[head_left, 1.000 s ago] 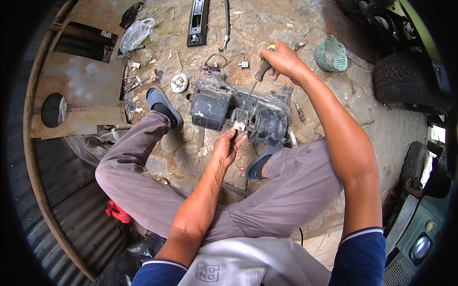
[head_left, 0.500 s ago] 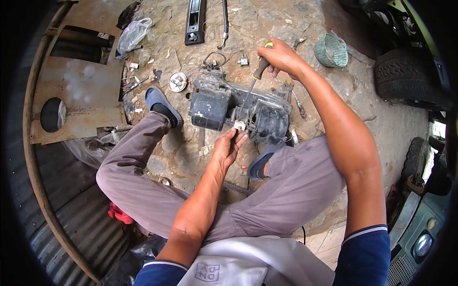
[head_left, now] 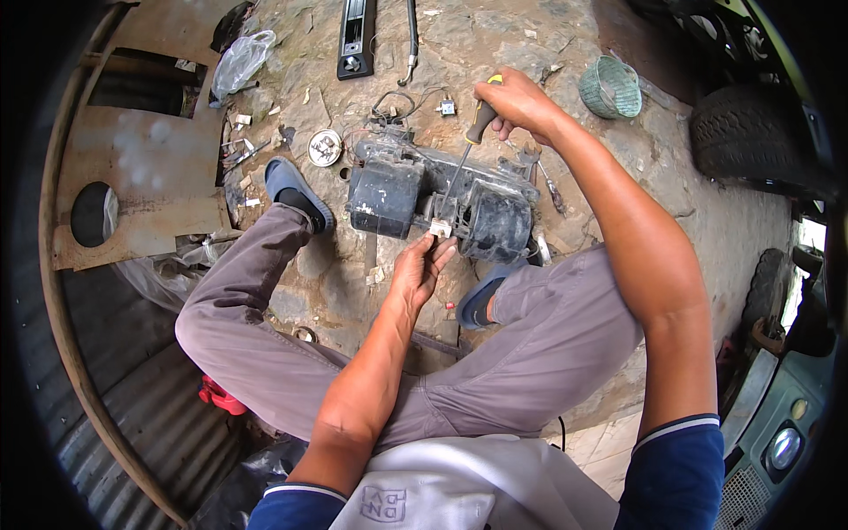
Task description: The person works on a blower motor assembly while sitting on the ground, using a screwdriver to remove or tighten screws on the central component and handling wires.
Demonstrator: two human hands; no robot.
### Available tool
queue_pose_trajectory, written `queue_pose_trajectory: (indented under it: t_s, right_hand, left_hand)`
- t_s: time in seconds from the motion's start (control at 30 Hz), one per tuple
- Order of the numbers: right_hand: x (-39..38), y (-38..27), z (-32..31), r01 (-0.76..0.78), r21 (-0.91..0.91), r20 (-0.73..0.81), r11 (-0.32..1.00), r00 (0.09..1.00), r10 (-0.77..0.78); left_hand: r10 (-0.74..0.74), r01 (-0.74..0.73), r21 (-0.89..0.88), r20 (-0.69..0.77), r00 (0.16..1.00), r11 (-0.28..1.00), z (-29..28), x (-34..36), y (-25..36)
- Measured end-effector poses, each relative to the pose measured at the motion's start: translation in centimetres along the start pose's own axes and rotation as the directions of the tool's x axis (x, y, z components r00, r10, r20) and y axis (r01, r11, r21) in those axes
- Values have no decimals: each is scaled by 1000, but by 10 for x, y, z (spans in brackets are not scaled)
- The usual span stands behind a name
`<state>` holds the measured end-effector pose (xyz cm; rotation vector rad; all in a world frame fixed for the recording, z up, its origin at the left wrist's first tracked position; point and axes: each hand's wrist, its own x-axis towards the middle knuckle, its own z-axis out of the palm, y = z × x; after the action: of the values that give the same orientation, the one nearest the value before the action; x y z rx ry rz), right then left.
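Right grip (head_left: 521, 106) wrapped round a yellow-and-dark screwdriver (head_left: 481, 122) slanting down to a black twin-drum housing (head_left: 383, 197), left grip (head_left: 419, 267) pinching a small white piece (head_left: 440, 228) at the housing's near edge, stony ground (head_left: 658, 181) underneath, round dish (head_left: 325, 147) and green basket (head_left: 610, 88) beyond

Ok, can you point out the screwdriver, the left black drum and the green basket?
Screwdriver (head_left: 479, 126): head view, on its handle.
Left black drum (head_left: 383, 196): head view, middle of its curved outer wall.
Green basket (head_left: 609, 88): head view, on its wall.
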<state>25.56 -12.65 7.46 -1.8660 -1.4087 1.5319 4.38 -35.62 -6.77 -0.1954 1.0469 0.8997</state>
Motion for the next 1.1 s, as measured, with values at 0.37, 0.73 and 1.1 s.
queue_pose_trajectory:
  t_s: [0.37, 0.73, 1.1]
  right_hand:
    - [40, 11, 1, 91, -484, -50, 871, 990, -131]
    - [29, -14, -3, 72, -336, 179, 939, 984, -12]
    - [55, 6, -2, 178, -327, 249, 928, 964, -97]
  left_hand:
    - [-17, 16, -14, -32, 999, 1000, 1, -2, 1]
    - [-19, 17, -43, -43, 999, 999, 4, -4, 0]
    - [-51, 48, -61, -55, 997, 997, -2, -5, -1]
